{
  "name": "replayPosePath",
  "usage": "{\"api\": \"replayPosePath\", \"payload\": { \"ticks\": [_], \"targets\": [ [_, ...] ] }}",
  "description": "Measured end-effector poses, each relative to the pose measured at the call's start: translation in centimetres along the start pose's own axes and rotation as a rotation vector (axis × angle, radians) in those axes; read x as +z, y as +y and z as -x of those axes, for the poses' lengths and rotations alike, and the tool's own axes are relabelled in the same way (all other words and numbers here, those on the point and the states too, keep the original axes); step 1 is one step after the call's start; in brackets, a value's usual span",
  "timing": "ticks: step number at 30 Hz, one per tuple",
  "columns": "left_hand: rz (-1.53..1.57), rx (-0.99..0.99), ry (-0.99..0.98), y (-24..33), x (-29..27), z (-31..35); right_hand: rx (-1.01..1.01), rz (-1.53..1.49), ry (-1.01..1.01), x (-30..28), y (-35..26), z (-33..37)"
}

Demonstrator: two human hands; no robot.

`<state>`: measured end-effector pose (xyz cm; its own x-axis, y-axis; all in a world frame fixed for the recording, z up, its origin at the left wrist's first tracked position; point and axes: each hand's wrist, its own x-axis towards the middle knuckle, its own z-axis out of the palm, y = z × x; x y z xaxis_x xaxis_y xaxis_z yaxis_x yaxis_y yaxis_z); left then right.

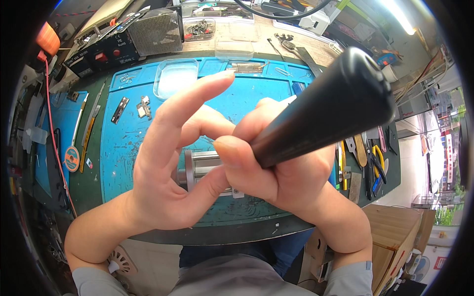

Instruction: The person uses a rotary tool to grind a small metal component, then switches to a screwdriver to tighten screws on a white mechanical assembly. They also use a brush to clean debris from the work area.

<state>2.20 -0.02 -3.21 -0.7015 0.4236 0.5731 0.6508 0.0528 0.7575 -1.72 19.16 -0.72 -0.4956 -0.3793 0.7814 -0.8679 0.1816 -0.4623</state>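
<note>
My right hand [298,177] grips black tapered handle [318,108], slanting upper right; left hand [160,190], can't tell. White-lettered black box [109,59], upper left.

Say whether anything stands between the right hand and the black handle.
Nothing visible does: the right hand grips the black handle directly, at its narrow end. The left hand is beside the right, not between hand and handle.

Lit tube light [399,17] overhead, to the right. Desk [93,190]: dark green top; pale wood-grain surface [271,53] along its far side. From here I note a brown wood-grain cabinet [395,228] low at the desk's right. Floor [154,256] beneath: pale. Far right: bright opening [448,143], window or doorway unclear, green foliage [457,101] beyond.
</note>
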Motion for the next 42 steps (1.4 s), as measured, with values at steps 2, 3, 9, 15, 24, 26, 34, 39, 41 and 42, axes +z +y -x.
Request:
{"api": "replayPosePath", "payload": {
  "ticks": [2,3,9,15,24,26,34,39,41,42],
  "targets": [
    [-0.008,0.002,-0.002,0.00,0.00,-0.01,-0.003,0.002,-0.001,-0.02,-0.04,-0.07],
    [-0.015,0.005,-0.006,0.01,-0.04,-0.05,-0.005,0.004,0.000,-0.01,0.02,-0.05],
    [-0.053,-0.019,-0.003,0.30,-0.11,-0.19,0.002,0.017,-0.001,-0.02,0.12,0.16],
    [-0.078,-0.014,-0.014,0.31,-0.22,-0.31,0.006,0.031,-0.020,-0.20,0.02,0.04],
    [-0.018,-0.006,0.002,-0.09,-0.06,-0.05,0.017,0.038,-0.028,-0.14,0.06,0.05],
    [-0.008,-0.007,0.001,-0.10,-0.04,-0.07,0.020,0.044,-0.026,-0.19,0.14,0.17],
    [-0.008,-0.001,0.017,-0.23,0.11,-0.02,0.022,0.071,-0.028,-0.27,-0.02,0.02],
    [0.022,-0.024,0.003,-0.01,0.02,0.01,0.030,0.056,-0.032,-0.24,-0.04,-0.01],
    [-0.004,0.000,0.002,-0.13,-0.01,-0.09,0.031,0.053,-0.030,-0.17,-0.02,0.08],
    [-0.015,0.014,0.005,-0.26,0.03,-0.09,0.032,0.055,-0.032,-0.18,-0.03,0.10]
  ]
}}
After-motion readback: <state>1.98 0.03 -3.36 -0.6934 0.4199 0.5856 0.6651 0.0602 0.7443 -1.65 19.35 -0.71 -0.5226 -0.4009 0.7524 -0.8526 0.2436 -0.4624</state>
